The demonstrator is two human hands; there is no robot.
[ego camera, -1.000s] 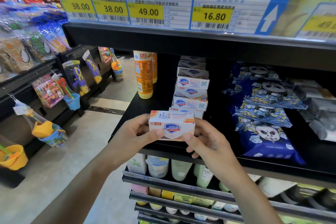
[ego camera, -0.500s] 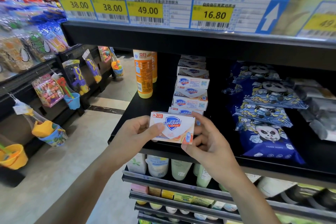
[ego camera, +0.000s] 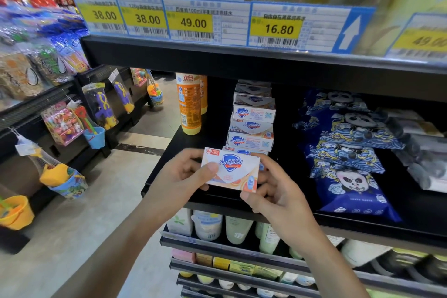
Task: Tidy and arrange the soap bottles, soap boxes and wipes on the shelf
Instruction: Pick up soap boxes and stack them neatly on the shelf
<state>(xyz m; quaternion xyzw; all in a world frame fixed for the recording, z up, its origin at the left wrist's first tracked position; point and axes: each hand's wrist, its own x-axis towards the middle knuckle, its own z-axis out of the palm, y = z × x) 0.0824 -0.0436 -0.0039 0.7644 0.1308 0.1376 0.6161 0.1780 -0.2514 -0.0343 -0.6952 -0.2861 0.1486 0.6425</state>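
As box face tilted up | left hand (ego camera: pixel 180 176), right hand (ego camera: pixel 273 191) grip soap box (ego camera: pixel 232 169)

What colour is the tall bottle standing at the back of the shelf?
Orange, with a pale yellow base: the tall plastic soap bottle, seen in the head view.

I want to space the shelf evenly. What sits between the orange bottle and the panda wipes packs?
In the head view, the row of stacked Safeguard soap boxes stands between the orange bottle and the panda wipes packs, with bare black shelf on either side.
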